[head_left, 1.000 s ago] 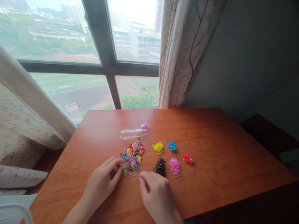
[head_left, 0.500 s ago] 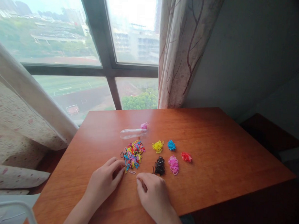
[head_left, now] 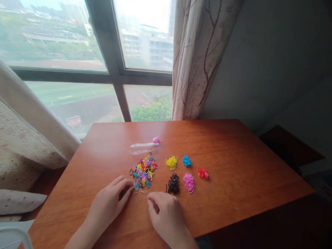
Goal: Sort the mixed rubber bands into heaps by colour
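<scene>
A mixed pile of small coloured rubber bands (head_left: 145, 171) lies on the wooden table. At its near-left edge is my left hand (head_left: 111, 199), thumb and fingertips drawn together against the outermost bands. My right hand (head_left: 167, 211) rests just below the piles, its fingers curled and the thumb meeting the forefinger. Whatever either pinch holds is too small or hidden to see. One loose pink band (head_left: 143, 191) lies between the hands. Sorted by colour to the right are yellow bands (head_left: 171, 162), blue bands (head_left: 187, 161), black bands (head_left: 173, 184), pink bands (head_left: 189, 182) and red bands (head_left: 202, 173).
Behind the mixed pile, a clear plastic bottle (head_left: 140, 149) lies on its side, with a pink piece (head_left: 156, 139) at its right end. The brown table (head_left: 235, 159) reaches to the window (head_left: 115, 79). Curtains (head_left: 195, 67) hang on both sides.
The whole view has shifted slightly, so the table and piles appear further left. Both hands keep nearly the same pose and place beside the bands.
</scene>
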A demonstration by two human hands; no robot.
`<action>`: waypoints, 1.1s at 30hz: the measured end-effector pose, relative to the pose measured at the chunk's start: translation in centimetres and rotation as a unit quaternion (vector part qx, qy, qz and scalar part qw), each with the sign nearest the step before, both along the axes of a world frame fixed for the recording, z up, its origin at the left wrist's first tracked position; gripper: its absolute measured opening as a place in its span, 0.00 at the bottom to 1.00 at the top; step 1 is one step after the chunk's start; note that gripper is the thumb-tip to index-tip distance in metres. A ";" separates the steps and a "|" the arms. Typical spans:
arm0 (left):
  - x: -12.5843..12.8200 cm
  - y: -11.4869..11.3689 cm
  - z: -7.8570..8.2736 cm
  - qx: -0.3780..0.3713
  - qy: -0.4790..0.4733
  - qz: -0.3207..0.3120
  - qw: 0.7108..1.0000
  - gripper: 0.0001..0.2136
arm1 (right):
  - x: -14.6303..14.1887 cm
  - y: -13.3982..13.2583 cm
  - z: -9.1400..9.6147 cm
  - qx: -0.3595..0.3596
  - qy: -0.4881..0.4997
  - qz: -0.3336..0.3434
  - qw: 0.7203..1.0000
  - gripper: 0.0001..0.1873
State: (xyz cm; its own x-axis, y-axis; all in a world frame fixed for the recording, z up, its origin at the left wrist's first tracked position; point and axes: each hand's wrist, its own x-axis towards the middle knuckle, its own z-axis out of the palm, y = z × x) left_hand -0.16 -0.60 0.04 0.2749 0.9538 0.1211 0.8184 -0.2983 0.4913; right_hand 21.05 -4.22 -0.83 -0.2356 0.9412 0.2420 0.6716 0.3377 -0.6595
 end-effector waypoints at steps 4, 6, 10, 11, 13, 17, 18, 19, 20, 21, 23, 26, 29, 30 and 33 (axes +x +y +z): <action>0.0 0.0 0.1 0.015 -0.009 0.004 1.000 0.08 | 0.1 0.1 0.3 -0.003 0.005 0.003 1.000 0.09; 0.1 0.0 0.3 0.029 -0.016 0.006 0.999 0.08 | 0.1 0.1 0.4 -0.006 0.010 0.005 1.000 0.09; 1.2 0.6 1.7 0.049 -0.005 0.003 0.999 0.09 | 0.1 0.0 0.3 -0.012 0.016 0.008 1.000 0.08; 1.8 0.9 2.1 0.055 0.003 0.001 0.999 0.09 | 0.1 0.0 0.3 -0.013 0.016 0.008 1.000 0.08; 3.1 1.9 3.0 0.069 0.016 -0.008 0.997 0.10 | 0.1 0.0 0.2 -0.014 0.018 0.008 1.000 0.08; 6.1 4.4 4.1 0.083 0.040 -0.060 0.994 0.08 | 0.1 0.1 0.1 -0.020 0.033 0.012 0.999 0.09; 6.6 5.0 4.1 0.080 0.049 -0.067 0.993 0.08 | 0.1 0.1 0.0 -0.021 0.036 0.012 0.999 0.09; 7.1 5.5 4.1 0.076 0.060 -0.073 0.993 0.08 | 0.1 0.1 0.0 -0.021 0.037 0.012 0.999 0.09; 7.4 5.9 4.1 0.071 0.070 -0.075 0.992 0.08 | 0.1 0.1 -0.1 -0.021 0.036 0.011 0.999 0.09; 7.6 6.2 4.1 0.067 0.080 -0.076 0.992 0.08 | 0.1 0.1 -0.1 -0.020 0.033 0.010 0.999 0.09; 7.8 6.5 4.0 0.059 0.096 -0.073 0.991 0.08 | 0.1 0.0 -0.2 -0.019 0.024 0.009 0.999 0.09; 8.2 7.0 4.1 0.051 0.114 -0.072 0.990 0.08 | 0.0 0.0 -0.1 -0.021 0.019 0.010 1.000 0.09; 9.1 7.8 4.3 0.048 0.128 -0.084 0.987 0.08 | 0.0 0.1 -0.1 -0.021 0.022 0.010 0.999 0.09; 9.4 8.2 4.3 0.046 0.132 -0.091 0.986 0.07 | 0.0 0.1 -0.2 -0.021 0.024 0.009 0.999 0.09; 9.8 9.1 4.6 0.039 0.151 -0.106 0.982 0.07 | 0.1 0.1 -0.2 -0.023 0.022 0.010 0.999 0.09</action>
